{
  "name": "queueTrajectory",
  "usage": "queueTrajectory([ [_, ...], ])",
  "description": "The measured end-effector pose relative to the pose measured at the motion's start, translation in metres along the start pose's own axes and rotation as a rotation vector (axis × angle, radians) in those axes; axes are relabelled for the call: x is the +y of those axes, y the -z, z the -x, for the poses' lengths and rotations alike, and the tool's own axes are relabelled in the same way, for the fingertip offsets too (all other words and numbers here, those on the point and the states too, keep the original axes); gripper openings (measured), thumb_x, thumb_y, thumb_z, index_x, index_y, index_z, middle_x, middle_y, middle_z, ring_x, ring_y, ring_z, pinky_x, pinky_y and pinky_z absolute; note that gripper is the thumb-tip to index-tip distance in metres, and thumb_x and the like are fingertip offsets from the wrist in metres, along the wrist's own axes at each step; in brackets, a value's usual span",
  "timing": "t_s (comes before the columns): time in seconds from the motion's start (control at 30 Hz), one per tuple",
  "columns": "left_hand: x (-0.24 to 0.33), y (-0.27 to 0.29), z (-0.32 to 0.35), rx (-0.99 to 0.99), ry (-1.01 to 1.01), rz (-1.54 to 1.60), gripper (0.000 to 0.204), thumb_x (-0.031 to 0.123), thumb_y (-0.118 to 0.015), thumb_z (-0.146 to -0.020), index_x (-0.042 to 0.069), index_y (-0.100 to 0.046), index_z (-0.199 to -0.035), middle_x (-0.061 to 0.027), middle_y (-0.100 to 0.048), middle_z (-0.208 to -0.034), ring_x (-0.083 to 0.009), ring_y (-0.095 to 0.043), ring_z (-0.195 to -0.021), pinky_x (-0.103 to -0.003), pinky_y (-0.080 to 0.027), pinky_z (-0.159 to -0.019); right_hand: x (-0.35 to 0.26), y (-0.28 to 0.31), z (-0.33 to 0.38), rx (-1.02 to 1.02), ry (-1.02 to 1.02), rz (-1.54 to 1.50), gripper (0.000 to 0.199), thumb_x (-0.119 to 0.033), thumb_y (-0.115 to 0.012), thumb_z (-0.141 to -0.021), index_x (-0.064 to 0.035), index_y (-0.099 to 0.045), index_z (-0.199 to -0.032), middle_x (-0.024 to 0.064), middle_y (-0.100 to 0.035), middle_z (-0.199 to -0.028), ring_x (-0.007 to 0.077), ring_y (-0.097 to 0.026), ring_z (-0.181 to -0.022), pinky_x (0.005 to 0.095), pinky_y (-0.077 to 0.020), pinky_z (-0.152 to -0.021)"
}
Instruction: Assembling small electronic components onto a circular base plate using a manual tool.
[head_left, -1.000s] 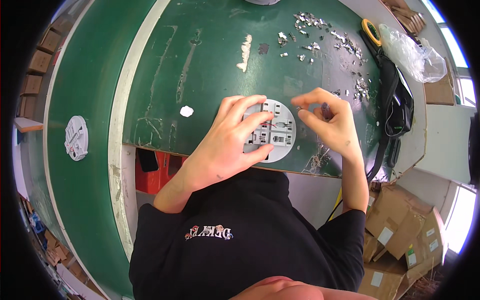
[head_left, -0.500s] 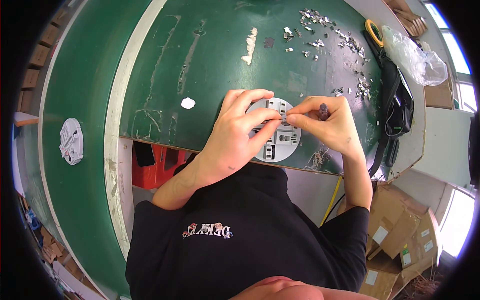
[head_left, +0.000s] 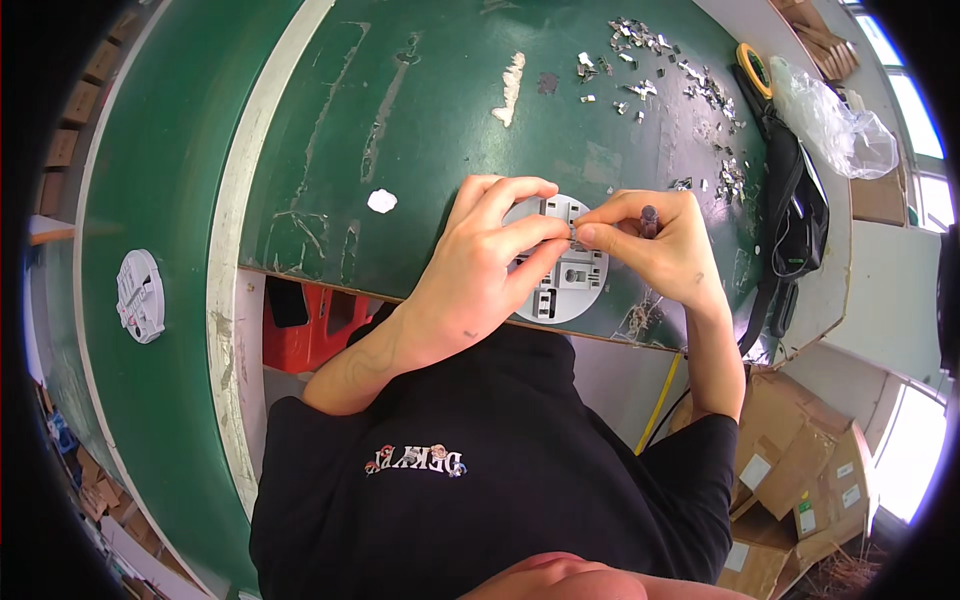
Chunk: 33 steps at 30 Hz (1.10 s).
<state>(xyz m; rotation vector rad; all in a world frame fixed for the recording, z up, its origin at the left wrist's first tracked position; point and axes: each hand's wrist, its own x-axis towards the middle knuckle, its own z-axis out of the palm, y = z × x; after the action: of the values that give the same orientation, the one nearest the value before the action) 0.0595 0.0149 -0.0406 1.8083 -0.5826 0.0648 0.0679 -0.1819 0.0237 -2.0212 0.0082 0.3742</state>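
Note:
A round light-grey plastic plate (head_left: 590, 300) with raised blocks and slots lies near the table's front edge, partly covered by my hands. My left hand (head_left: 490, 255) reaches over its left side, thumb and index fingertips pinched together near its middle. Against them press the thumb and index finger of my right hand (head_left: 655, 245), coming from the right. Whatever small piece sits between the fingertips is hidden. A dark, cylindrical tool handle (head_left: 649, 222) sticks up from my right hand, held in the curled fingers; its other end cannot be seen.
Small metal clips (head_left: 710, 95) lie scattered at the far right. A black bag (head_left: 795, 200), yellow tape roll (head_left: 754, 70) and clear plastic bag (head_left: 835, 115) line the right edge. Another grey disc (head_left: 141, 296) rests on the green strip (head_left: 180, 180) at left. A white scrap (head_left: 382, 201) lies left of my hands.
The disc on the left strip has slid slightly toward the near side. My hands keep nearly the same pinch over the plate; the view has shifted a little.

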Motion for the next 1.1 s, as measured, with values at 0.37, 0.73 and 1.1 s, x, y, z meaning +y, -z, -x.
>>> queueTrajectory([
  [0.37, -0.003, 0.008, -0.003, -0.048, 0.011, 0.034, 0.012, 0.003, -0.071, -0.082, 0.007, -0.072, -0.094, -0.0060, -0.058, -0.127, -0.0205, -0.045, -0.110, -0.029, -0.043, -0.085, -0.009, 0.001, -0.002, -0.062, -0.011, 0.100, 0.002, -0.001, -0.074, -0.078, 0.0003, -0.073, -0.078, -0.0011, -0.059, -0.064, 0.0062, -0.040, -0.056, 0.0198, -0.0320, -0.050],
  [0.73, -0.012, 0.019, 0.001, 0.007, 0.030, 0.099, 0.016, -0.005, -0.069, -0.082, 0.003, -0.071, -0.095, -0.0095, -0.057, -0.126, -0.0177, -0.050, -0.103, -0.027, -0.047, -0.084, 0.003, -0.020, -0.006, -0.007, 0.473, 0.332, 0.009, 0.006, -0.068, -0.076, -0.0004, -0.066, -0.082, 0.0054, -0.057, -0.071, 0.0160, -0.045, -0.054, 0.0266, -0.0385, -0.050],
  [1.1, -0.019, 0.020, 0.004, 0.053, -0.003, 0.091, 0.017, -0.007, -0.069, -0.081, 0.001, -0.070, -0.097, -0.0102, -0.057, -0.124, -0.0189, -0.052, -0.105, -0.028, -0.050, -0.085, -0.003, -0.033, -0.005, 0.008, 0.619, 0.627, 0.017, 0.011, -0.067, -0.073, -0.0004, -0.066, -0.085, 0.0050, -0.058, -0.072, 0.0159, -0.046, -0.053, 0.0269, -0.0392, -0.049],
])
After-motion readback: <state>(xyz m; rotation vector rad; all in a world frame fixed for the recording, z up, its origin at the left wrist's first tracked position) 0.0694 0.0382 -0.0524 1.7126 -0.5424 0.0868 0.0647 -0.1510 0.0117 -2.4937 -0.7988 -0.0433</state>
